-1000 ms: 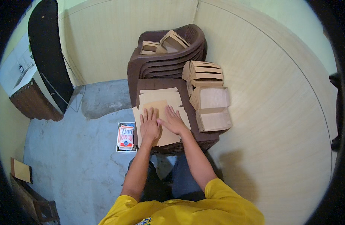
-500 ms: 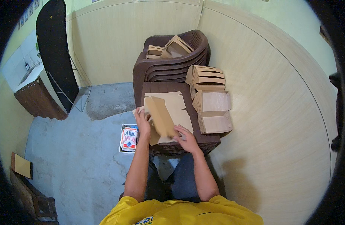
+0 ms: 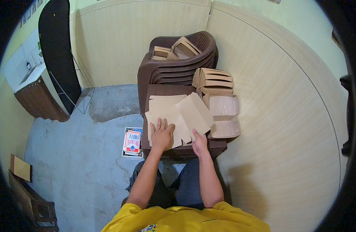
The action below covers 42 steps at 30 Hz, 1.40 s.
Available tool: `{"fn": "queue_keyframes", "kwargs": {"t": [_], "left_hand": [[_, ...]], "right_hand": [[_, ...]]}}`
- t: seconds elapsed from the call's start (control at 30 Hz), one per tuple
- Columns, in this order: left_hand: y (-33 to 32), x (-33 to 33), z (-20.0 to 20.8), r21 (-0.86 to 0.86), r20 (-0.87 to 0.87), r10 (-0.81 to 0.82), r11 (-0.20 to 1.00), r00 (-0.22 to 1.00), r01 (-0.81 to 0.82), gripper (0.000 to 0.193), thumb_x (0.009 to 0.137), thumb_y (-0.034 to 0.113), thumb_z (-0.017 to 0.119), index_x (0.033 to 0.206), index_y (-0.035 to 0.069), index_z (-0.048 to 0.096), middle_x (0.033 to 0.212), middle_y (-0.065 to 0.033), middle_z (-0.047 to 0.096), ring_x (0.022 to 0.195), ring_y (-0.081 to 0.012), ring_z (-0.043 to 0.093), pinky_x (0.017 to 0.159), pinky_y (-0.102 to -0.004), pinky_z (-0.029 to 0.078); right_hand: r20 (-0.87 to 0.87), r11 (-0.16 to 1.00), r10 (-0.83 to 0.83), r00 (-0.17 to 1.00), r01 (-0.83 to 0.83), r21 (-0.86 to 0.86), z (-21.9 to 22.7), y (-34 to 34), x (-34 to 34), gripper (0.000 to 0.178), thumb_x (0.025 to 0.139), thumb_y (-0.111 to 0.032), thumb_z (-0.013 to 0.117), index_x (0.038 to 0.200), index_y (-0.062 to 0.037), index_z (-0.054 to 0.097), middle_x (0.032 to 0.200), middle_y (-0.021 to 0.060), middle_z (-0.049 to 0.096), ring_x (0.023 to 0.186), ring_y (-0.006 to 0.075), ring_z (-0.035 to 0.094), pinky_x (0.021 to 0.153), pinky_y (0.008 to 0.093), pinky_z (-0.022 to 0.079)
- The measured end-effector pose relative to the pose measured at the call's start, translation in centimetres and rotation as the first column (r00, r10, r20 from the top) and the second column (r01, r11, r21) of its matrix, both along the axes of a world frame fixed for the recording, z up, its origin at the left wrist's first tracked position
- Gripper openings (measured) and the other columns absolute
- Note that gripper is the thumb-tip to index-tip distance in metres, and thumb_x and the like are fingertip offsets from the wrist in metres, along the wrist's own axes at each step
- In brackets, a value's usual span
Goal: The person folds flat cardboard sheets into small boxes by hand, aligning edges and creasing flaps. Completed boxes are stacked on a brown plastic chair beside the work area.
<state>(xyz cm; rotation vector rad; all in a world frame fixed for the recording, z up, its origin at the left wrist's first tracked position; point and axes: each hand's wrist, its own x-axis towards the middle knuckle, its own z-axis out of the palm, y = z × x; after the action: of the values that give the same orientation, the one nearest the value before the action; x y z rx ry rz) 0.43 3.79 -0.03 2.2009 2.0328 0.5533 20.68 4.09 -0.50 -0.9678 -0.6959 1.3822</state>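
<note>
A flat brown cardboard box blank (image 3: 166, 120) with notched edges lies over other cardboard on the brown plastic chair seat (image 3: 168, 89). My left hand (image 3: 161, 136) presses on its left part, palm down and fingers spread. The right part, a cardboard panel (image 3: 194, 111), slants up and to the right. My right hand (image 3: 200, 144) grips the panel's lower edge, thumb on top and fingers underneath, mostly hidden. Whether panel and blank are one piece I cannot tell.
Folded cardboard trays (image 3: 223, 116) and a nested stack of trays (image 3: 212, 79) sit right of the seat, by the wooden wall panel (image 3: 271, 96). More trays (image 3: 183, 49) lie on the stacked chairs (image 3: 147, 69). A small box of cards (image 3: 132, 142) stands on the floor, left.
The cardboard panel has swung from upright near the middle to slanting out at the right. My left hand has moved down onto the blank; my right hand has shifted slightly right.
</note>
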Motion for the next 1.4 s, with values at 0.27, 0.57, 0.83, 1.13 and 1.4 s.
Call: {"fn": "queue_keyframes", "kwargs": {"t": [0.27, 0.57, 0.83, 1.13, 1.4], "left_hand": [[0.1, 1.2, -0.8, 0.044, 0.038, 0.039, 0.998, 0.999, -0.041, 0.05, 0.109, 0.043, 0.052, 0.157, 0.031, 0.056, 0.175, -0.0122, 0.039, 0.166, -0.0378, 0.024, 0.129, -0.0764, 0.005], [0.9, 1.2, -2.8, 0.075, -0.038, 0.029, 0.997, 0.999, -0.026, 0.056, 0.107, 0.042, 0.057, 0.161, 0.027, 0.053, 0.171, -0.0119, 0.045, 0.163, -0.0349, 0.032, 0.13, -0.0715, 0.01], [1.9, -11.8, -2.0, 0.104, 0.915, -0.023, 0.978, 0.404, -0.18, 0.035, 0.112, 0.015, 0.056, 0.138, -0.004, 0.068, 0.129, -0.0183, 0.076, 0.124, -0.027, 0.07, 0.113, -0.0413, 0.051], [4.5, -3.7, 2.2, 0.177, 0.251, -0.076, 0.984, 0.965, 0.031, 0.044, 0.114, 0.036, 0.05, 0.153, 0.022, 0.064, 0.163, -0.0109, 0.056, 0.157, -0.0361, 0.043, 0.13, -0.0514, 0.032], [4.8, -1.4, -1.6, 0.054, -0.003, 0.001, 0.999, 1.0, -0.001, 0.052, 0.115, 0.041, 0.043, 0.165, 0.029, 0.05, 0.177, -0.0042, 0.039, 0.166, -0.0328, 0.027, 0.135, -0.0532, 0.02]], "right_hand": [[0.315, 0.99, 0.088, 0.945, -0.117, 0.074, -1.6, -2.0, -2.0, 0.054, 0.117, -0.035, 0.056, 0.155, 0.003, 0.053, 0.153, 0.0103, 0.06, 0.14, 0.0217, 0.055, 0.121, 0.0355, 0.038], [0.787, 0.901, 0.042, 0.615, -0.363, 0.236, 0.9, -2.3, -3.9, 0.059, 0.112, -0.028, 0.061, 0.163, -0.0034, 0.045, 0.169, 0.023, 0.042, 0.159, 0.0342, 0.038, 0.13, 0.0428, 0.03], [0.997, 0.88, -0.076, 0.032, -0.468, 0.082, 2.2, -3.3, -7.7, 0.102, 0.085, -0.049, 0.083, 0.167, -0.0103, 0.037, 0.178, 0.0275, 0.021, 0.166, 0.0442, 0.02, 0.135, 0.0564, 0.019], [0.912, 0.843, -0.066, -0.406, -0.511, -0.167, 4.3, -4.0, -7.4, 0.124, 0.081, -0.071, 0.077, 0.171, -0.0009, 0.028, 0.181, 0.0244, 0.018, 0.169, 0.0388, 0.014, 0.135, 0.0601, 0.01], [0.953, 0.855, -0.059, -0.296, -0.508, -0.105, 3.5, -8.4, -5.0, 0.123, 0.096, -0.082, 0.052, 0.169, 0.0111, 0.019, 0.181, 0.026, 0.016, 0.169, 0.0365, 0.013, 0.134, 0.0632, 0.006]]}}
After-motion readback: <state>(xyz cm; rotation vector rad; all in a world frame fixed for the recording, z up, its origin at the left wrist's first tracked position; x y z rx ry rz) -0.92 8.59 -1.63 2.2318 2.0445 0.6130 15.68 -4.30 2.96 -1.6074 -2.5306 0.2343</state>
